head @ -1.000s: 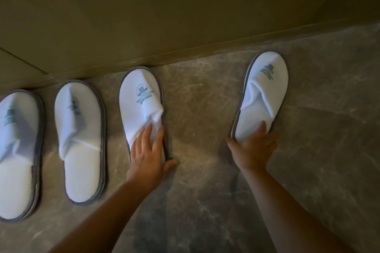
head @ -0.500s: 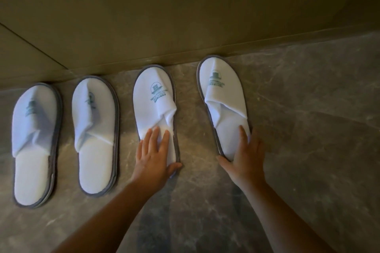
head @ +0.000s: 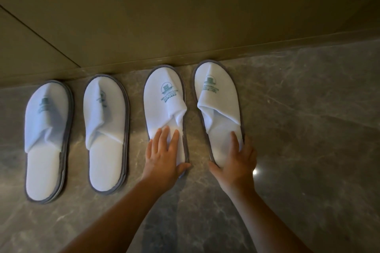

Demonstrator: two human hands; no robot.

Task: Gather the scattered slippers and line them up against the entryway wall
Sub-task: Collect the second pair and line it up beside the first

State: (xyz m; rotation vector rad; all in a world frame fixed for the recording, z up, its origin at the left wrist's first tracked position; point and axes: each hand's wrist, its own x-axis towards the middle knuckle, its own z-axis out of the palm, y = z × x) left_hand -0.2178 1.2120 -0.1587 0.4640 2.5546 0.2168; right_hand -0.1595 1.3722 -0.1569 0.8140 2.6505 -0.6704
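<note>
I count four white slippers on my feed: the far-left slipper (head: 46, 139), the second slipper (head: 106, 129), the third slipper (head: 164, 98) and the right-hand slipper (head: 218, 104). Two grips: the left grip (head: 162, 158) and the right grip (head: 236, 162). One wall (head: 185, 6), one floor (head: 308, 150).

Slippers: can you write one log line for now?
left hand: flat on third slipper | right hand: holds fourth slipper heel | all toes toward wall
</note>
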